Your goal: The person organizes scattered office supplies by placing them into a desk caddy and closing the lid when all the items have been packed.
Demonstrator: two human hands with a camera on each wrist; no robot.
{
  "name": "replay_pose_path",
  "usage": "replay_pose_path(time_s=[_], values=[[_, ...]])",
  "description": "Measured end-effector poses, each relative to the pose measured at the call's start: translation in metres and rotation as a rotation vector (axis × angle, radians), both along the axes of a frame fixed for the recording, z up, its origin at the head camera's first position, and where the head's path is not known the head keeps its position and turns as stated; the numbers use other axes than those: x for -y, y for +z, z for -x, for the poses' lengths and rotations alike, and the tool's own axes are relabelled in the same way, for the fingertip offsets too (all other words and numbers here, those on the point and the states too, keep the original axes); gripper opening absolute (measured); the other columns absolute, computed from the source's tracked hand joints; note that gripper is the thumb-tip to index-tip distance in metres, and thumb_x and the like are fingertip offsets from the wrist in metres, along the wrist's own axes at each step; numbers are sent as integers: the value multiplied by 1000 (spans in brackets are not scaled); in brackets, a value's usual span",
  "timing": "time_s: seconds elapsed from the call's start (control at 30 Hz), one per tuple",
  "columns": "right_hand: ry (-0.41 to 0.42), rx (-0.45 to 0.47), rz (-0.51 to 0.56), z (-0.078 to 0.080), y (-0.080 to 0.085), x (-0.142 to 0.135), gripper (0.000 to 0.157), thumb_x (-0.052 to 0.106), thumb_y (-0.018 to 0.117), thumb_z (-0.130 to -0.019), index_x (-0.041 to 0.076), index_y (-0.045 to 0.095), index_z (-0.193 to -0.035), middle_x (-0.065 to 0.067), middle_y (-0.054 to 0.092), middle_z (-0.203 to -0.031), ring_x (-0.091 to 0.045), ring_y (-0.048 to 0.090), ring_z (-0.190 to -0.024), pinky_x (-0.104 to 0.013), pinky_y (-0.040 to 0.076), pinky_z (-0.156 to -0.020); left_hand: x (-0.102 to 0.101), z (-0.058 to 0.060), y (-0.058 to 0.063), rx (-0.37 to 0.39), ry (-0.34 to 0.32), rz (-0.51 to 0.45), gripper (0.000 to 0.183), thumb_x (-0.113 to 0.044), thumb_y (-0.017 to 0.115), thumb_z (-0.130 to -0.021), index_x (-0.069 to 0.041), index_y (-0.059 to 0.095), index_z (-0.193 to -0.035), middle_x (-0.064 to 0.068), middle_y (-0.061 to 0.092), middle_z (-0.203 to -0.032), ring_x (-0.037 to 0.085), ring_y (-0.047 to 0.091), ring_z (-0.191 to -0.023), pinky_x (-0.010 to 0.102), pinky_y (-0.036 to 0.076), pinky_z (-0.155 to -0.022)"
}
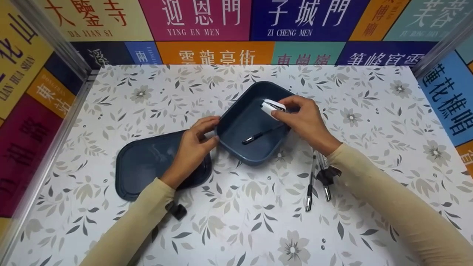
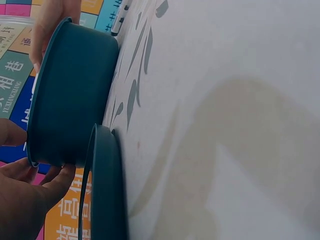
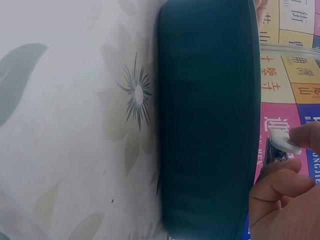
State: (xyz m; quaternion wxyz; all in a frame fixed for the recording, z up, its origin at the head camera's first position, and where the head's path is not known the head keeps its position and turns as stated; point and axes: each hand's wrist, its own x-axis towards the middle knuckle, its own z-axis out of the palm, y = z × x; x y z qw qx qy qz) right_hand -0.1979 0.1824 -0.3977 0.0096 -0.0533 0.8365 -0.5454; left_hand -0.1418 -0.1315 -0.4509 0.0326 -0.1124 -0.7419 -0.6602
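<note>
A dark blue open box (image 1: 242, 149) stands on the table, with a black-capped pen (image 1: 255, 137) lying inside. My left hand (image 1: 193, 147) holds the box's left corner between fingers and thumb; in the left wrist view those fingers (image 2: 61, 181) touch its wall and rim. Over the box's right part, my right hand (image 1: 308, 120) pinches a small white stapler (image 1: 271, 107) between thumb and fingers. The right wrist view shows the stapler (image 3: 281, 142) above the box's rim, its metal part partly hidden by the fingers. The box's matching lid (image 1: 147, 162) lies partly beneath my left forearm.
Pens (image 1: 309, 192) lie on the floral-patterned table (image 1: 236, 221) below my right wrist, partly covered by the sleeve and a black strap. Panels with large printed characters (image 1: 207, 18) stand along the back and both sides.
</note>
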Motion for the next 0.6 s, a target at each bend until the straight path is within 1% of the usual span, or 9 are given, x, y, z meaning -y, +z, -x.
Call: replay_pose_path(time_s=[0.13,0.23,0.4,0.47,0.6], values=[[3,-7,4,2,0,3,39,25,88,-93,2,79,-123,-11,72,-114,-19,61,-102,-25,50,-86,-1,1,-1,-11,2,-5,49,9,70,-94,9,67,-143,14,65,-151,35,67,-134,45,56,-107],[6,-14,4,4,-2,6,39,24,88,-92,1,79,-122,-12,73,-114,-19,61,-103,-25,49,-89,0,1,-1,-13,4,-11,49,9,70,-94,10,67,-142,14,65,-151,36,67,-133,42,56,-105],[3,-16,10,9,-4,12,37,20,88,-91,-1,78,-120,-13,74,-113,-19,62,-104,-25,47,-94,0,1,-2,-18,10,-3,49,9,70,-93,9,68,-142,13,66,-150,34,68,-133,33,57,-100],[1,-14,7,10,-5,14,37,20,88,-91,-1,78,-120,-12,74,-112,-19,62,-103,-26,47,-94,0,1,-1,-21,12,6,49,9,70,-93,9,69,-142,12,67,-149,33,68,-133,32,57,-99],[3,-5,4,11,-5,16,38,23,88,-92,0,78,-121,-11,74,-113,-18,61,-103,-25,48,-91,1,1,0,-19,12,17,49,8,70,-94,8,68,-143,11,67,-150,32,68,-133,35,56,-100]])
